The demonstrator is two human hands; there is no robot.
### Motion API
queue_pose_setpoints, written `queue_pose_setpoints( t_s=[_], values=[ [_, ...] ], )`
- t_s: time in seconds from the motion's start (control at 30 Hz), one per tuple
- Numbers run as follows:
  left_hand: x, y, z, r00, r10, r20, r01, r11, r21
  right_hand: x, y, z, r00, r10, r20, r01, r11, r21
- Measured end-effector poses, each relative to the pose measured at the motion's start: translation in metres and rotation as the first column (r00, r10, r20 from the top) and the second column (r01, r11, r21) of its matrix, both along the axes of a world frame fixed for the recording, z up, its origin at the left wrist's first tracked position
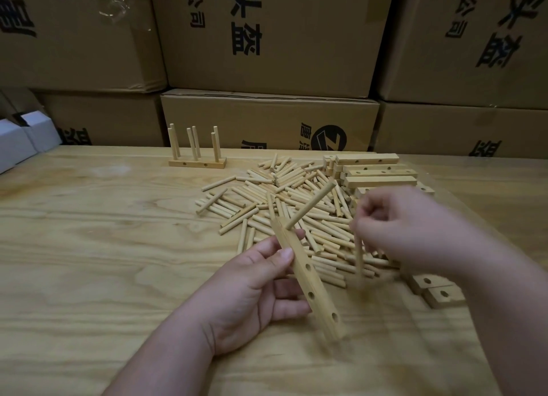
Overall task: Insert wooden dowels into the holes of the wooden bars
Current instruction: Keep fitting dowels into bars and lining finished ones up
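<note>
Two hands over a pile of dowels, one holding a drilled bar, the other a dowel.

The left hand [255, 286] grips a wooden bar [308, 280] between thumb and curled fingers, the bar tilted, with three empty holes showing along its near half and one dowel [311, 205] standing out of it at the far end. The right hand [412, 229], blurred, pinches a second dowel [358, 256] that hangs downward just beside the bar. Beneath both lies the heap of loose dowels [267, 194] on the wooden table [89, 232], with a stack of bars [376, 170] behind it and two short drilled blocks [436, 289] near the right forearm. A finished bar with upright dowels [197, 161] stands at the table's far edge, before cardboard boxes [267, 39].
</note>
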State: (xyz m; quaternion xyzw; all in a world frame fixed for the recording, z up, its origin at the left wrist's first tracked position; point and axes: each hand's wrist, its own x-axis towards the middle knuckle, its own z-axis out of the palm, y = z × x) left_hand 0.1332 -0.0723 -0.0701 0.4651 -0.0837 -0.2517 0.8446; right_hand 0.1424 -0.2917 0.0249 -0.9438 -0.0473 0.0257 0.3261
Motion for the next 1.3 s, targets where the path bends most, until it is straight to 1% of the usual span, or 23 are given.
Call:
queue_pose_setpoints(
  t_s=[0.03,0.1,0.17,0.23,0.43,0.73,0.93,1.1,1.3],
  values=[
    [0.000,0.000,0.000,1.000,-0.009,0.002,0.009,1.000,-0.006,-0.002,0.000,0.006,1.000,-0.002,0.019,-0.001,0.993,0.121],
    [-0.002,0.001,-0.001,1.000,-0.028,0.009,0.028,0.999,-0.019,-0.006,0.002,0.013,0.998,0.009,0.061,-0.025,0.963,0.270],
    [-0.003,0.002,-0.001,0.999,-0.034,0.018,0.034,0.999,-0.021,-0.010,0.004,0.017,0.995,0.024,0.100,-0.057,0.939,0.338],
    [-0.003,0.002,0.000,0.999,-0.033,0.033,0.033,0.999,-0.011,-0.012,0.005,0.017,0.993,0.034,0.111,-0.073,0.926,0.371],
    [-0.004,0.001,0.001,0.999,-0.031,0.035,0.031,0.999,0.013,-0.012,0.013,0.015,0.994,0.078,0.076,-0.099,0.938,0.331],
    [-0.004,0.001,0.001,0.999,-0.031,0.023,0.031,0.999,-0.009,-0.013,0.013,0.016,0.993,0.067,0.096,-0.094,0.947,0.307],
    [-0.004,0.002,0.002,0.999,-0.032,0.024,0.033,0.999,-0.011,-0.014,0.013,0.017,0.991,0.058,0.124,-0.094,0.948,0.305],
    [-0.004,0.001,0.003,0.998,-0.061,0.026,0.062,0.997,-0.041,-0.013,0.008,0.021,0.982,0.018,0.189,-0.087,0.927,0.366],
    [-0.003,0.002,0.001,0.997,-0.068,0.030,0.070,0.995,-0.068,-0.014,0.008,0.020,0.986,0.042,0.160,-0.095,0.936,0.338]
  ],
)
